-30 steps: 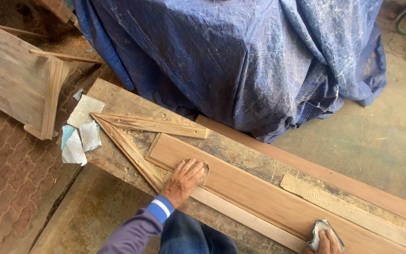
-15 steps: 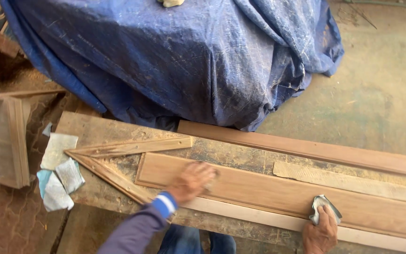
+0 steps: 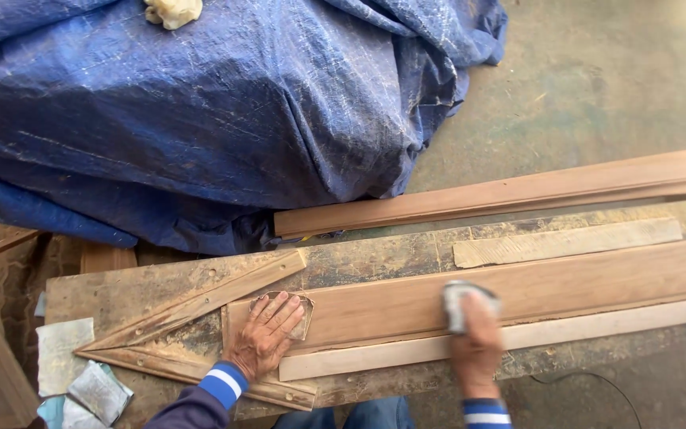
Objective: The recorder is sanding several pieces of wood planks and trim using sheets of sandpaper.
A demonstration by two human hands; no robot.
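A long brown wooden board lies lengthwise on a worn workbench. My left hand rests flat on the board's left end, pressing a small piece of sandpaper under its fingers. My right hand is near the board's middle, closed around a folded grey sanding pad that touches the board's near edge. A pale thin strip lies along the board's near side.
Two wooden slats form a pointed wedge at the bench's left end. Loose sandpaper sheets lie at the left corner. A short rough plank and a long board lie behind. A blue tarp covers a bulky mass beyond.
My right hand has slid left along the board with the pad, toward my left hand. My left hand keeps its place on the board's left end. My view has swung right.
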